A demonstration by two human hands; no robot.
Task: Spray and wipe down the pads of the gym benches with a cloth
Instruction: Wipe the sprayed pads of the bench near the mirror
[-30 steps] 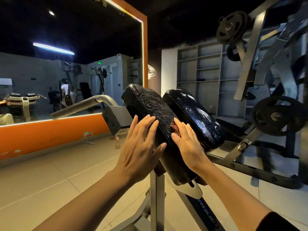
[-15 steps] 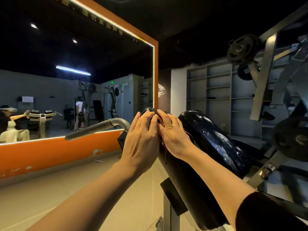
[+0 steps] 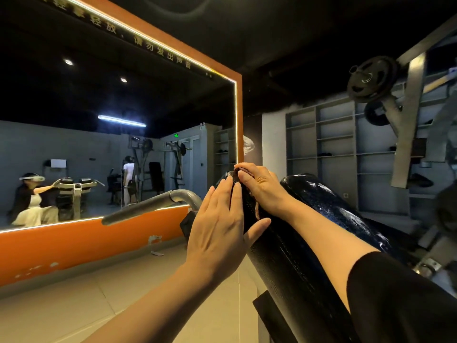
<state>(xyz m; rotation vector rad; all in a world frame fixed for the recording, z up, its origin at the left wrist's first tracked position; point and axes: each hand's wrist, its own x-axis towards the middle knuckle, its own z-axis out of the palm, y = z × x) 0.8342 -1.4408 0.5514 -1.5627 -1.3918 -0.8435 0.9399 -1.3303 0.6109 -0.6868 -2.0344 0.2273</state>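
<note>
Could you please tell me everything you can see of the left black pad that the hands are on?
The left pad is long, black and finely textured like vinyl, tilted upward away from the camera. The left hand lies flat against its left side, thumb across the front. The right hand presses a reddish cloth onto its top end. A glossy, wet-looking right pad sits beside it.

Grey handle bar crowds pad's left, seemingly.

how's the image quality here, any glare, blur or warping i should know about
Head view: dim room, dark ceiling; bright LED strip edging the mirror glares; wet sheen glints on the right pad; weight plates and machine frame at the right edge are smeared; wide-angle lens bends the mirror frame; left hand, right hand and left pad stay fairly sharp.
</note>
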